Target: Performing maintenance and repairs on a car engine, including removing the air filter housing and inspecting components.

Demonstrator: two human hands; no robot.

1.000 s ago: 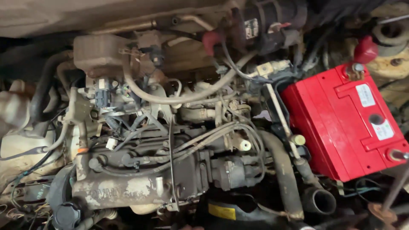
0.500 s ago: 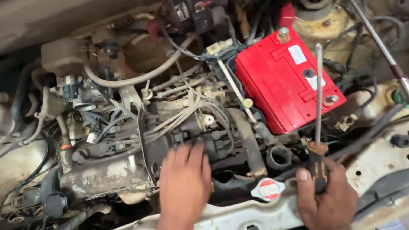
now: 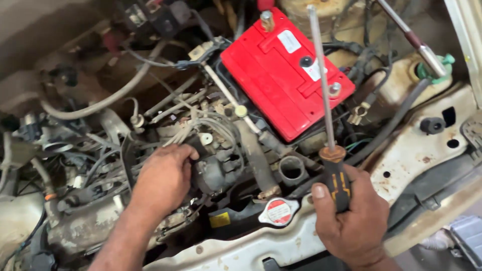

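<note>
Hands at engine bay: one screwdriver, one battery

Engine bay (image 3: 241,251) contains one red battery (image 3: 281,75) at upper centre, one radiator cap (image 3: 278,212) on the front panel, and one open hose end (image 3: 291,169) just behind it. Left hand (image 3: 163,180) rests on the wire bundle (image 3: 211,128), fingers curled over it. Right hand (image 3: 351,216) is closed around one long screwdriver (image 3: 324,100), shaft upright, crossing the battery.

Daylight pours in from three o'clock, bright on the red battery (image 3: 283,70) and pale bodywork; deep shadow at ten o'clock, slight motion softness, edges a touch smeared.
</note>
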